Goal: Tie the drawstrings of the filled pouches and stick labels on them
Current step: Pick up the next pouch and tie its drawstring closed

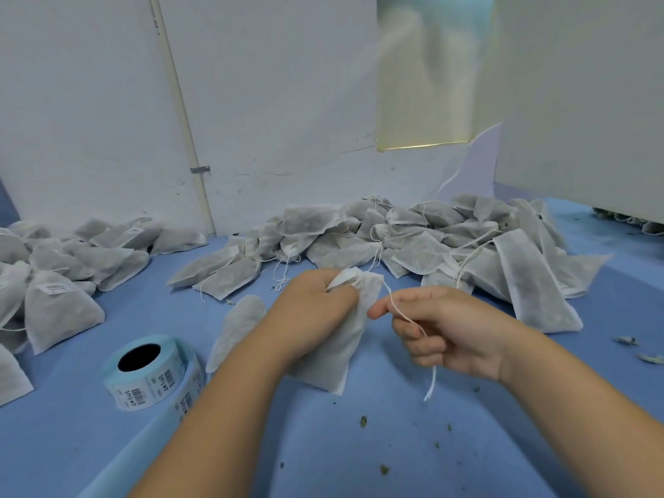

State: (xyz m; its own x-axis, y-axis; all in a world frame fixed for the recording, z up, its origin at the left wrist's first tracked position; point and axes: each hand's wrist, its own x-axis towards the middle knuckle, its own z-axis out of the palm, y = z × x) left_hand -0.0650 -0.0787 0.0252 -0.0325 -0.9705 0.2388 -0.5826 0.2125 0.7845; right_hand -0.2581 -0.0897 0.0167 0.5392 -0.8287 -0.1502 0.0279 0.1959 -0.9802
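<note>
Nearest, crumbs (363,421) dot the open blue table (323,461) between the forearms. At the left edge sits a heap of labelled pouches (54,307), with the label roll (151,372) just near of it. Mid-table, the left hand (316,310) grips the gathered neck of a pouch (334,357). The right hand (452,332) curls round its drawstring (433,381). Far right, an untied pile (431,246) reaches the wall.

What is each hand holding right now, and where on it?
Left hand grips the white fabric pouch at its gathered neck; right hand holds the thin white drawstring partway along.
</note>
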